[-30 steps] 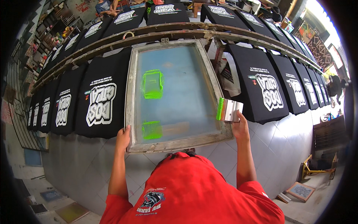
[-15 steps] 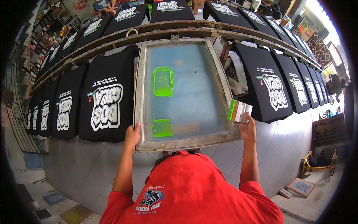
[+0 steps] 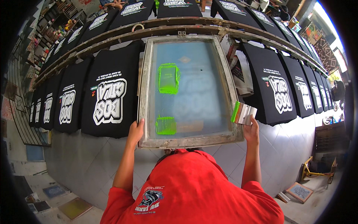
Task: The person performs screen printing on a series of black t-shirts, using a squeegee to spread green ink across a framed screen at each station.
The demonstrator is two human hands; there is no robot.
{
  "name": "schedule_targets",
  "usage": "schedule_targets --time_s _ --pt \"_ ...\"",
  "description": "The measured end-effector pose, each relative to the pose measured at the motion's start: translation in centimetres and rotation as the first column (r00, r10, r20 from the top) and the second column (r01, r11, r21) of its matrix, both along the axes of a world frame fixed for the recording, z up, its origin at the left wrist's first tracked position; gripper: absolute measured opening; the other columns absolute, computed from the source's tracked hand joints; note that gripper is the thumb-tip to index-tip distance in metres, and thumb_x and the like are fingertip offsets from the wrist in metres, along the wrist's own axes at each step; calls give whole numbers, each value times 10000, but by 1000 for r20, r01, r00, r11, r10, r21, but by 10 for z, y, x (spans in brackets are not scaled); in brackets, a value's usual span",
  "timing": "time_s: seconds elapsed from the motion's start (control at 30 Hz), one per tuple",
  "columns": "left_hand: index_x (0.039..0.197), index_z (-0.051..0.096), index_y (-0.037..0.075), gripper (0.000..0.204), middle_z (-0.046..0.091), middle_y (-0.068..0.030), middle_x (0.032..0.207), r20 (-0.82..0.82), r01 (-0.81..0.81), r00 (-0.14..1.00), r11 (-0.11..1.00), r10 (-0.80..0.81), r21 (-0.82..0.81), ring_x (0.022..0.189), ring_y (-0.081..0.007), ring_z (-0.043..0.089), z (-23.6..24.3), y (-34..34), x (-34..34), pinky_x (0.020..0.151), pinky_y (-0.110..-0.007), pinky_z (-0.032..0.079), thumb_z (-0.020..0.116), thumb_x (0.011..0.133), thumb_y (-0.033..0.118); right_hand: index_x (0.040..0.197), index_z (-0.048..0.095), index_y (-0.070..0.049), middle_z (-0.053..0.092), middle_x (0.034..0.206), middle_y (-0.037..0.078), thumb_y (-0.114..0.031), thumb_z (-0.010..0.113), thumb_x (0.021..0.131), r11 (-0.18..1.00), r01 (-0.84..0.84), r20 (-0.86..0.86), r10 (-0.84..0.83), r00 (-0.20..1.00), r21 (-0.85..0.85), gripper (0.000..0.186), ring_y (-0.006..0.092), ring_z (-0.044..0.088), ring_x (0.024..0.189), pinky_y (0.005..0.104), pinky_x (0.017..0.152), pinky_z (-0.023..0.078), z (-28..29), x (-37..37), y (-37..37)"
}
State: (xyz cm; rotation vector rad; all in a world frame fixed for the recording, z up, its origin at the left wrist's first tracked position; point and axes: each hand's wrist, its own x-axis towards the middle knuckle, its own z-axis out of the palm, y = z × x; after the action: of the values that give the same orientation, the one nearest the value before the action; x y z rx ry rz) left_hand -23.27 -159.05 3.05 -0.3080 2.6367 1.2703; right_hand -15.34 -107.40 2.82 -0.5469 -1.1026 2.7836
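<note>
In front of me is a screen printing frame with worn wooden sides and bluish mesh. Two patches of bright green ink mark the left part of the mesh; a pale print shows faintly through it. My left hand is closed on the frame's near left corner. My right hand grips a squeegee with green ink along its blade, held beside the near right corner. Whether the right fingers also touch the frame, I cannot tell.
Black T-shirts with white prints line both sides, including one at left and one at right. A wooden rail runs behind the frame, with more shirts beyond. Other screens lie on the floor. A person's hands show at the top left.
My view has shifted slightly, so the scene sits farther right. The pale print shows more clearly through the mesh. Both hands keep their holds.
</note>
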Motion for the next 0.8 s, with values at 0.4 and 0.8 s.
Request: schedule_targets --time_s 0.4,0.8 --pt "939 582 -86 530 577 -118 697 6 -100 995 991 100 90 663 -211 535 -40 -3 2 665 -366 444 503 921 438 1266 461 -36 549 1247 67 -256 533 909 990 108 -42 -112 993 -86 425 204 499 1164 357 1031 336 -36 -2 -3" --pt "1140 493 -8 419 593 -130 883 -25 -97 993 906 118 413 708 -180 587 -19 -4 80 631 -305 467 607 884 303 1315 379 -38 484 1289 100 -264 576 893 944 329 3 -329 944 2 518 264 473 1192 417 1013 374 -17 47 -13"
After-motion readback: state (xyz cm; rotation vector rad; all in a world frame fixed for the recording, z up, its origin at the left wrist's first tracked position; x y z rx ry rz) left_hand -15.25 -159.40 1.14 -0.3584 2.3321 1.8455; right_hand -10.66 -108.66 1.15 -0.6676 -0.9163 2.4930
